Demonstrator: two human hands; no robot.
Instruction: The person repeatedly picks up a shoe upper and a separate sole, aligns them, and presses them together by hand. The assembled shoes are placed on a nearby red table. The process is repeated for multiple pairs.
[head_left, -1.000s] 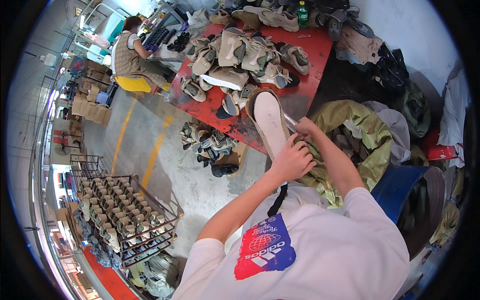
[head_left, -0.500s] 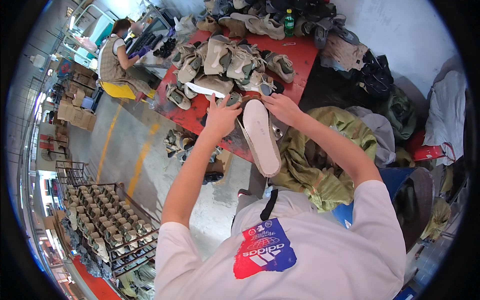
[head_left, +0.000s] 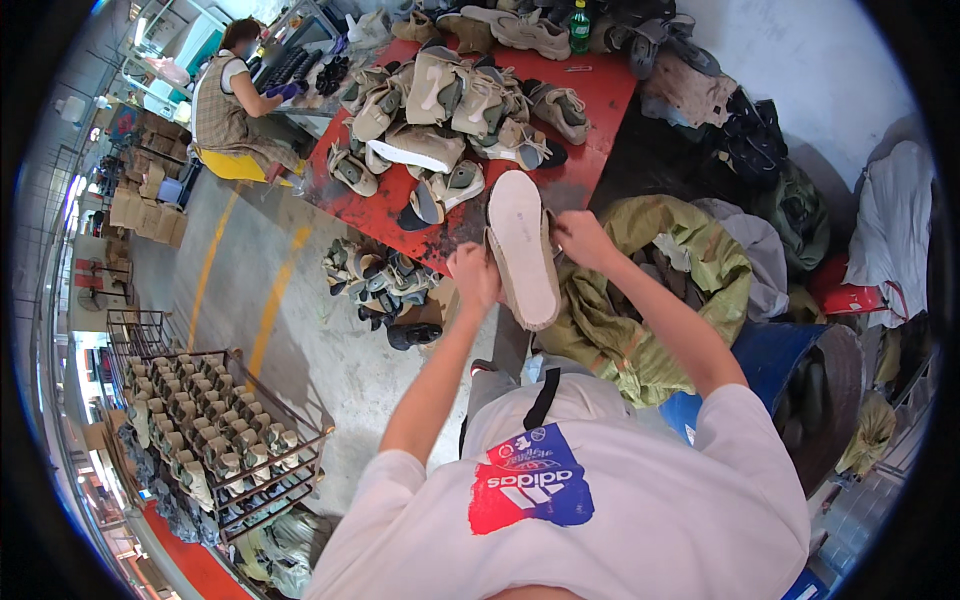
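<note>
A shoe upper stands bottom-up in front of me, its long pale flat underside facing me and its rim dark at the upper right. My left hand is closed at its left edge. On the other side, my right hand has its fingers pinched together at the right edge. What the fingertips grip exactly is hidden, and so is whatever holds the upper from below. Just beyond lies a heap of beige and olive shoes on the red table.
An olive-yellow sack gapes at my right, beside a blue drum. A wheeled rack of shoes stands at left. More shoes lie below the table. A seated person in purple gloves works at far left.
Both hands have come off the far end of the shoe upper and down to its sides, the left one lower. Its left-hand fingers, spread before, are now curled. The upper has shifted slightly nearer.
</note>
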